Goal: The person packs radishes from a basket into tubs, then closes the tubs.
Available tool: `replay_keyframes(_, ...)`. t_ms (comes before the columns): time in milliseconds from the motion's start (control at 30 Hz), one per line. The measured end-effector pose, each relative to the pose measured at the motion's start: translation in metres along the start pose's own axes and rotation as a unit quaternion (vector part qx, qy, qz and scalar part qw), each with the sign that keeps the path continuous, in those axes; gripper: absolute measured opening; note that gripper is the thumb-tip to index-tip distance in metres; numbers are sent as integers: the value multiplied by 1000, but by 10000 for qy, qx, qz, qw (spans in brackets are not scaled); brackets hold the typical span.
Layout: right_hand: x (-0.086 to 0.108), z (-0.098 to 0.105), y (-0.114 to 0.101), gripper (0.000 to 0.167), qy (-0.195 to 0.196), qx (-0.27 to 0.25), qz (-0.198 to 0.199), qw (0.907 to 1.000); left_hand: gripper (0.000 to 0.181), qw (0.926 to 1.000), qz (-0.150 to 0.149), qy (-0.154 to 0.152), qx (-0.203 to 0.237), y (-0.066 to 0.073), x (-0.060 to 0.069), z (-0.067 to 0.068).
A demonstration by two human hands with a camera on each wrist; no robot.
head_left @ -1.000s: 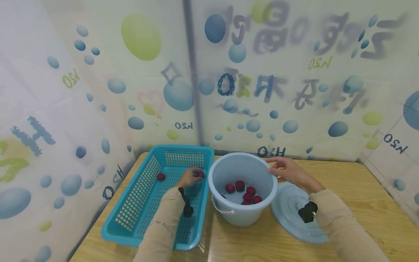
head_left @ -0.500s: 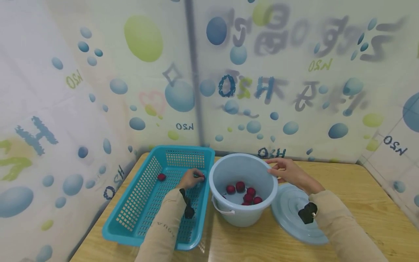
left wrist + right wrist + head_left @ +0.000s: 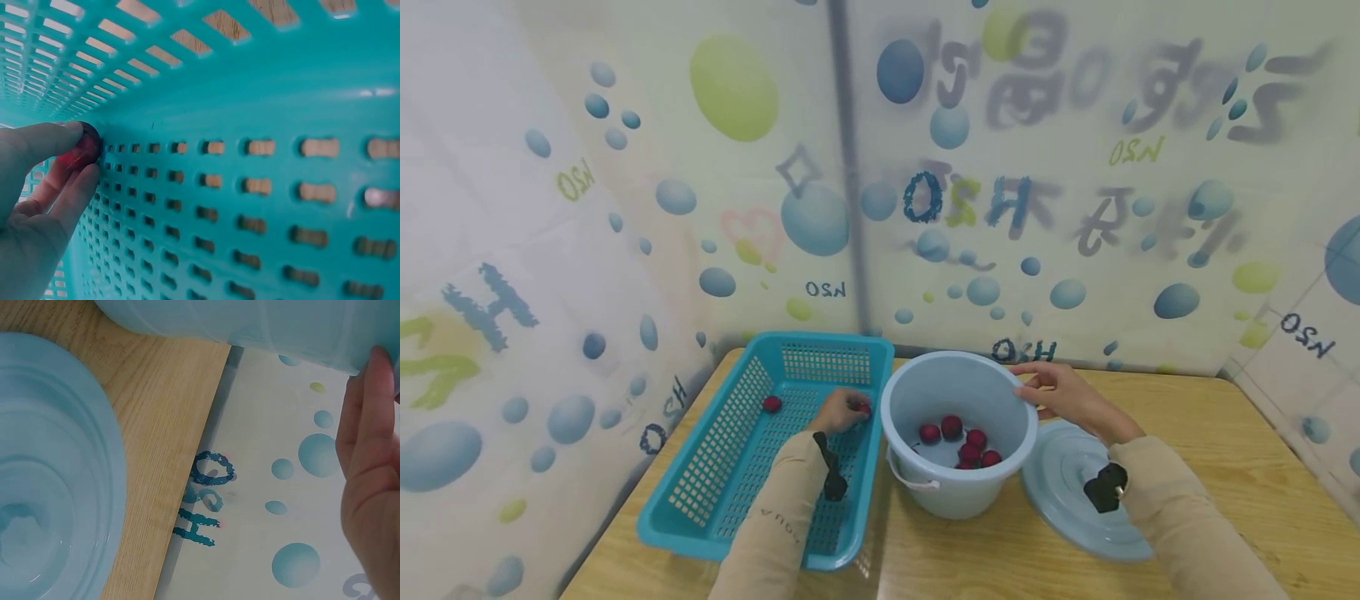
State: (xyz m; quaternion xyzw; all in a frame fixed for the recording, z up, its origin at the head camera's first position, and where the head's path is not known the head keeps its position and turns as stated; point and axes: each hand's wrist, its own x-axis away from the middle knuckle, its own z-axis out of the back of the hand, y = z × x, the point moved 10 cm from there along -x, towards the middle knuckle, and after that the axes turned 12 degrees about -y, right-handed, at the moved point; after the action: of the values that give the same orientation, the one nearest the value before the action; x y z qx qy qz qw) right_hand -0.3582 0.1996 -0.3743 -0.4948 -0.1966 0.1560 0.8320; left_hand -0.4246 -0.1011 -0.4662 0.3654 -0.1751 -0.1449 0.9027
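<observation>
In the head view my left hand [image 3: 841,410] is inside the turquoise basket [image 3: 652,531], near its right wall. Thumb and fingers pinch a small dark red round fruit [image 3: 81,150], close to the perforated plastic in the left wrist view. Another red fruit [image 3: 772,404] lies farther left on the basket floor. My right hand [image 3: 1063,398] holds the rim of a light blue bucket [image 3: 958,497] on its right side, thumb at the rim and fingers along the outside. Several red fruits [image 3: 952,427] lie at the bottom of the bucket, at least one stem showing.
A light blue round lid [image 3: 1060,492] lies on the wooden table [image 3: 1240,467], right of the bucket and partly under my right forearm. The bucket's white handle [image 3: 913,479] hangs down in front. A patterned curtain [image 3: 1060,208] stands behind the table's far edge.
My left hand, with the red fruit pinched in it, has shifted slightly within the basket along the right wall. The right hand and the bucket stay put.
</observation>
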Motion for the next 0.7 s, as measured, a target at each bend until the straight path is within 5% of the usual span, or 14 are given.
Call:
replay_keyframes(200, 0, 0, 0, 54, -19, 28, -13, 10000, 24, 9998, 117, -60, 171, -1, 3, 6)
replay_keyframes(300, 0, -1, -2, 53, -41, 71, 19, 10000, 21, 9996, -129, 68, 242, 1, 5, 15)
replay_keyframes(433, 0, -1, -3, 52, -41, 106, 59, 9999, 20, 9979, -431, 395, 271, 11, 13, 30)
replay_keyframes(533, 0, -1, -3, 52, -66, 121, 76, 9999, 22, 9973, -374, 551, 325, 19, 22, 38)
replay_keyframes(700, -1, -1, -1, 52, -58, 110, 26, 9999, 25, 9971, -470, 472, 379, 31, 35, 44)
